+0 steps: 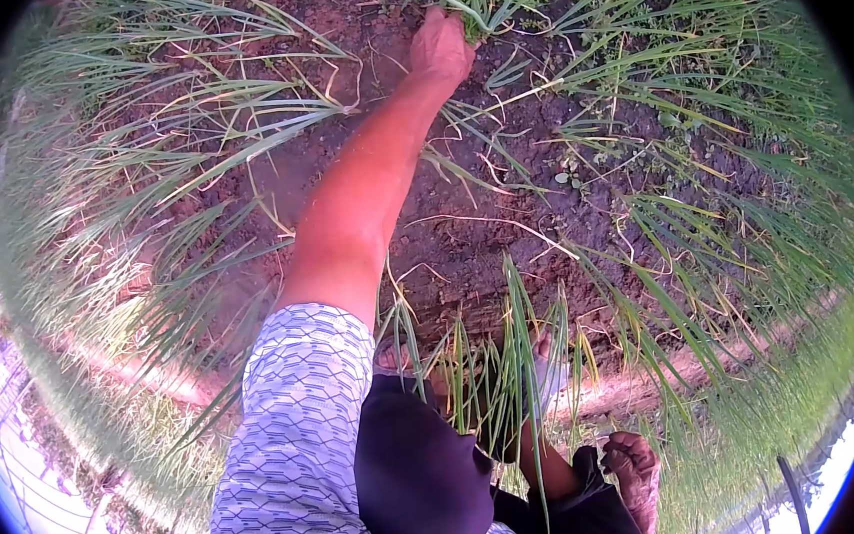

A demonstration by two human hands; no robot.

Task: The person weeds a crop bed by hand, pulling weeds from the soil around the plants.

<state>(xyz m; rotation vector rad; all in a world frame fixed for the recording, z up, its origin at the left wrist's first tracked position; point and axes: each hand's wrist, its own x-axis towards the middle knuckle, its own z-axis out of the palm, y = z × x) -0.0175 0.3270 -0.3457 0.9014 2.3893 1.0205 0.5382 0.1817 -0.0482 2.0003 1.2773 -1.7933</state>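
My left hand reaches far forward to the soil, its fingers bent and closed at the foot of a green onion-like plant. Small leafy weeds touch its side; its fingertips are hidden, so what they grip cannot be made out. Low on the right, my right hand is held beside my dark-clothed leg with its fingers curled in. Whatever may be inside that hand is hidden. Long thin leaves stand upright in front of my body, close to my bent knee.
Rows of onion-like plants lean over on the left, with more plants on the right. Dark moist soil shows between them. A paler strip of earth runs behind, and a thin post stands at lower right.
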